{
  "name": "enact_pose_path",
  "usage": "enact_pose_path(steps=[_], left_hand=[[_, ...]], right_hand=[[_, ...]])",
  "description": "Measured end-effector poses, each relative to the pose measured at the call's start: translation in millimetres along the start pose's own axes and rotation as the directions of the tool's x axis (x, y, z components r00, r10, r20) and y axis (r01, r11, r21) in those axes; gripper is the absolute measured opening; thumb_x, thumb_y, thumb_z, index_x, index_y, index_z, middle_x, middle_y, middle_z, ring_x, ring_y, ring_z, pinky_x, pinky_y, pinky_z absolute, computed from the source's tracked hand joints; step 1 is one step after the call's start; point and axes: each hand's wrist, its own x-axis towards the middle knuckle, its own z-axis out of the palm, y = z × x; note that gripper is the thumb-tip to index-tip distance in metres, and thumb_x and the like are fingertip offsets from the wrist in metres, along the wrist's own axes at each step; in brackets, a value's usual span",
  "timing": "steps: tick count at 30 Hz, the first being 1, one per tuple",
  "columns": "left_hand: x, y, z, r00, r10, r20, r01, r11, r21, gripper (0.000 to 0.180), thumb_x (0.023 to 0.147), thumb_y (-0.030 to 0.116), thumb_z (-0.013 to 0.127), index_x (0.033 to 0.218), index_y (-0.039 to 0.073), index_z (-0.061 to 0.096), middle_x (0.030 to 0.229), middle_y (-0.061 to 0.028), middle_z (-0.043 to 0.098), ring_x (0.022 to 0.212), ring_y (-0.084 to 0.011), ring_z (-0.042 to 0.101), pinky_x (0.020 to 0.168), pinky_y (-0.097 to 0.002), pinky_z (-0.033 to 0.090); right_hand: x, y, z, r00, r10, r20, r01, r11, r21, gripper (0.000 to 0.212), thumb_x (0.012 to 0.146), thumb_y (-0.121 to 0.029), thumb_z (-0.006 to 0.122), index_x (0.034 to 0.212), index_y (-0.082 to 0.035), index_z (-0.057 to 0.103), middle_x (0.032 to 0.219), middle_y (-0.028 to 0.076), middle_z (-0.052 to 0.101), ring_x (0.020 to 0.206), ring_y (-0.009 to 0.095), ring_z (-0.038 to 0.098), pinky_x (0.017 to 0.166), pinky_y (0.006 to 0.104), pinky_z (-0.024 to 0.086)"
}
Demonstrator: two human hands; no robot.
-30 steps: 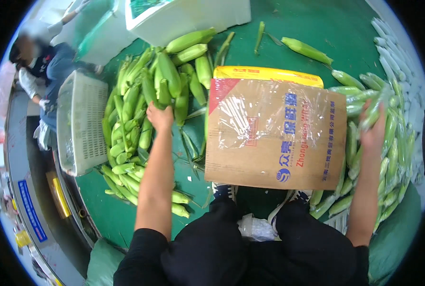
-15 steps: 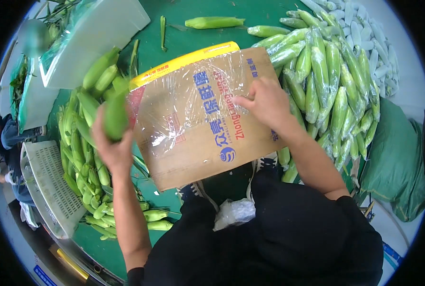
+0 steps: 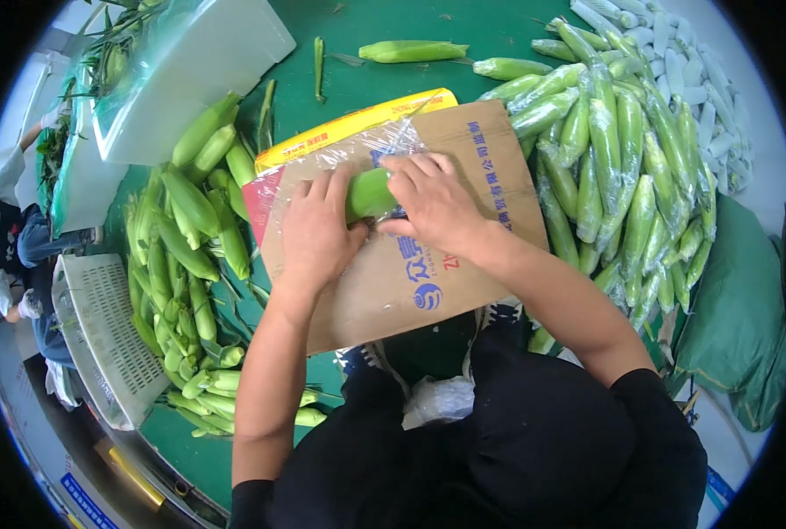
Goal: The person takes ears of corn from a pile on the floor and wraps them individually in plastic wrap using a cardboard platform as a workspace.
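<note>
An ear of corn (image 3: 369, 194) in its green husk lies across the cardboard box (image 3: 358, 309) in front of me. My left hand (image 3: 322, 225) is wrapped over the corn's left end, and my right hand (image 3: 435, 198) grips its right end. Clear plastic film (image 3: 384, 139) is spread on the cardboard under and behind the corn, coming from the side of the yellow box (image 3: 358, 123) at the far edge. How far the film goes round the corn is hidden by my fingers.
Unwrapped corn (image 3: 186, 207) is piled on my left beside a white crate (image 3: 102, 326). Film-wrapped corn (image 3: 604, 141) is heaped on my right, near a green sack (image 3: 732, 309). White foam box (image 3: 199, 79) stands at far left. A person (image 3: 36, 238) is at the left edge.
My left hand has carried the corn from the left pile rightward onto the film-covered cardboard. My right hand has moved left and taken hold of its other end. The film has gathered up.
</note>
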Motion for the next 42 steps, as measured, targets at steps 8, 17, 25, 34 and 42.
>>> enact_pose_path(steps=[8,17,25,34,42], left_hand=[[-94,-80,31,0.973,-0.046,-0.228,-0.001,0.980,-0.200,0.058,0.070,0.016,0.083,0.123,0.007,0.062,0.097,-0.0105,0.053,0.095,-0.0278,0.050,0.089,-0.0381,0.040],[-103,-53,47,0.644,-0.660,-0.388,0.119,0.587,-0.801,0.013,0.104,0.013,0.052,0.102,0.002,0.059,0.098,-0.0102,0.069,0.083,-0.0163,0.067,0.073,-0.0293,0.051],[-49,27,30,0.925,0.084,-0.370,-0.141,0.982,-0.129,0.046,0.086,0.033,0.071,0.117,0.001,0.059,0.113,-0.0189,0.063,0.110,-0.0386,0.059,0.099,-0.0467,0.043],[117,-43,-5,0.972,-0.127,-0.196,0.177,0.948,0.264,0.059,0.090,0.060,0.058,0.125,0.011,0.059,0.128,-0.0161,0.059,0.119,-0.0360,0.057,0.093,-0.0500,0.048],[95,-46,8,0.968,0.112,-0.226,-0.086,0.989,0.122,0.066,0.069,0.050,0.082,0.111,0.006,0.057,0.104,-0.0149,0.064,0.100,-0.0355,0.062,0.085,-0.0452,0.051]], right_hand=[[4,27,8,0.992,-0.104,0.077,0.108,0.993,-0.047,0.069,0.071,-0.039,0.081,0.127,-0.012,0.053,0.109,0.003,0.061,0.103,0.022,0.057,0.088,0.0390,0.046],[8,36,-14,0.987,-0.138,0.087,0.134,0.990,0.050,0.057,0.078,-0.043,0.077,0.117,-0.006,0.058,0.096,0.013,0.064,0.089,0.030,0.064,0.073,0.0417,0.053],[9,26,-22,0.934,-0.224,0.280,0.171,0.964,0.202,0.062,0.075,-0.056,0.075,0.112,-0.008,0.061,0.104,0.012,0.064,0.096,0.032,0.062,0.080,0.0420,0.049],[54,35,-11,0.958,0.034,-0.286,0.016,0.985,0.172,0.053,0.088,-0.051,0.068,0.114,-0.006,0.059,0.112,0.012,0.059,0.101,0.032,0.058,0.085,0.0418,0.046],[31,67,-27,0.880,0.375,-0.290,-0.245,0.884,0.398,0.034,0.095,-0.029,0.066,0.115,-0.003,0.059,0.112,0.012,0.060,0.101,0.027,0.060,0.089,0.0359,0.048]])
